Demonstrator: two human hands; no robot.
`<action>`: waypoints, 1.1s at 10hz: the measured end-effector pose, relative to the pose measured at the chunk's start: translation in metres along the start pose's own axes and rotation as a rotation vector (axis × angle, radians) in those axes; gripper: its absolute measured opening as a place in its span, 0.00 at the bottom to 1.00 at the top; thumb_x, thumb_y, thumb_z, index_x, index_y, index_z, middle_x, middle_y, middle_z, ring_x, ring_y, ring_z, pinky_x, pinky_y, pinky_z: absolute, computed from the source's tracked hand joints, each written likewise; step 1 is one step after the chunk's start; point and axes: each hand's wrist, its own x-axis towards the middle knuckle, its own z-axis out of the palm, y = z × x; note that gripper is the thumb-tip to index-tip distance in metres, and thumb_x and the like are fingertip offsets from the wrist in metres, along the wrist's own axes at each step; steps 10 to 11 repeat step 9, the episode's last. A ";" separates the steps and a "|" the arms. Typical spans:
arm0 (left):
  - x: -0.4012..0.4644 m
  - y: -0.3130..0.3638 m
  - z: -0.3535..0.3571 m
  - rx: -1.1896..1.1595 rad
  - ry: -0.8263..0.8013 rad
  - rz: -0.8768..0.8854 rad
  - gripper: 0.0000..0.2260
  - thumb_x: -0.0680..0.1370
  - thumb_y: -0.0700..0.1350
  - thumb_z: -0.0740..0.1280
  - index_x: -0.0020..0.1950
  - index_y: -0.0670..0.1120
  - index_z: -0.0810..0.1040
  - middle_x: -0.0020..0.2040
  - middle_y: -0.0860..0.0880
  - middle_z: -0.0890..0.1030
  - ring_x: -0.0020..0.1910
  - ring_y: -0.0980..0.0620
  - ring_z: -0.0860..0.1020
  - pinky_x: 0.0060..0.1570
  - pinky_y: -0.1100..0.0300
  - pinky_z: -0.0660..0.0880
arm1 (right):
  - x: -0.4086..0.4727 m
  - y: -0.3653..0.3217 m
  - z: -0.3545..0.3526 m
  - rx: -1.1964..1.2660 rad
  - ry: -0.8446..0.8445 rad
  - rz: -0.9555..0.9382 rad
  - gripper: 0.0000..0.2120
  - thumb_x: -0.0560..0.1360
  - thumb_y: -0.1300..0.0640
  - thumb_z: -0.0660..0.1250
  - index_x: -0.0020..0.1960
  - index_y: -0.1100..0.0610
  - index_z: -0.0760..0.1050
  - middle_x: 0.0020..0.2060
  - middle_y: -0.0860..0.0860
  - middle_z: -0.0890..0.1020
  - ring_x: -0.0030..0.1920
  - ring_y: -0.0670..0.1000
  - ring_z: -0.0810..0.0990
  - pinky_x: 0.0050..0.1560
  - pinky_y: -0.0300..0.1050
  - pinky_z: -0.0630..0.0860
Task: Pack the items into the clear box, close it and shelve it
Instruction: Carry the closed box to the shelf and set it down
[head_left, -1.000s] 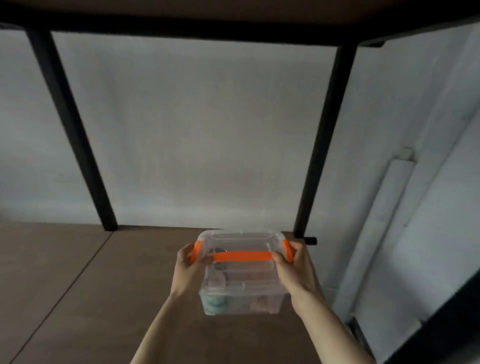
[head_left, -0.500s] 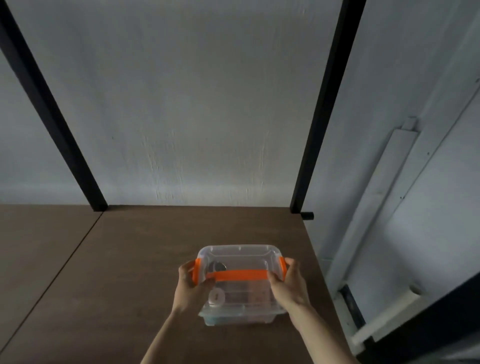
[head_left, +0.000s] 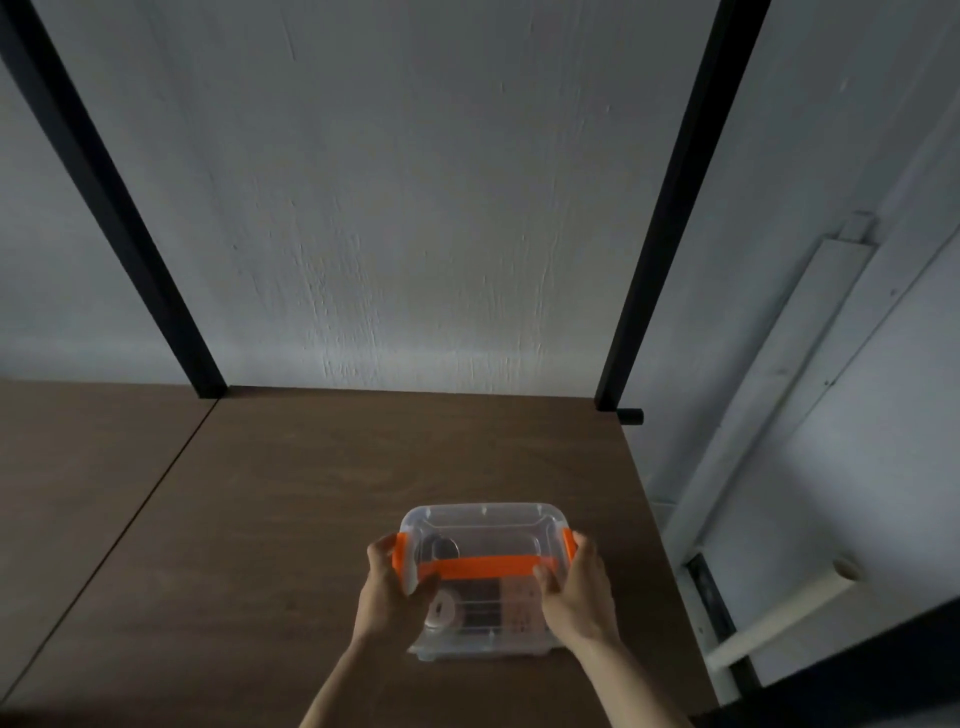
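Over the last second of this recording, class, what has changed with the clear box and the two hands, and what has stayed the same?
The clear box went from held up in front of the wall down onto the brown shelf, near its right edge. Unchanged: the left hand and right hand grip its ends beside the orange latches, the lid is on, and the items are inside.

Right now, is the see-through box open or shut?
Shut. The clear box has its lid on, with the orange handle lying flat across it and orange clips down at both ends.
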 end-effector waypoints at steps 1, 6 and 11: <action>-0.004 0.001 -0.001 0.057 0.017 0.015 0.29 0.75 0.47 0.73 0.71 0.50 0.62 0.58 0.44 0.79 0.49 0.44 0.81 0.35 0.54 0.80 | -0.006 -0.003 0.002 -0.042 0.008 -0.021 0.30 0.80 0.48 0.65 0.77 0.54 0.57 0.69 0.54 0.72 0.66 0.56 0.77 0.62 0.55 0.77; -0.026 -0.024 -0.014 0.338 0.016 0.152 0.38 0.76 0.68 0.57 0.81 0.57 0.48 0.75 0.46 0.70 0.67 0.42 0.75 0.60 0.46 0.75 | -0.038 0.011 -0.007 -0.529 0.072 -0.153 0.34 0.81 0.38 0.51 0.82 0.53 0.50 0.70 0.53 0.74 0.65 0.53 0.79 0.58 0.49 0.79; -0.114 -0.034 -0.042 0.599 0.106 0.298 0.34 0.74 0.69 0.58 0.77 0.55 0.59 0.71 0.51 0.73 0.67 0.46 0.74 0.61 0.50 0.74 | -0.108 0.032 -0.033 -0.554 0.031 -0.252 0.28 0.81 0.38 0.51 0.77 0.48 0.62 0.68 0.50 0.74 0.68 0.52 0.75 0.65 0.50 0.75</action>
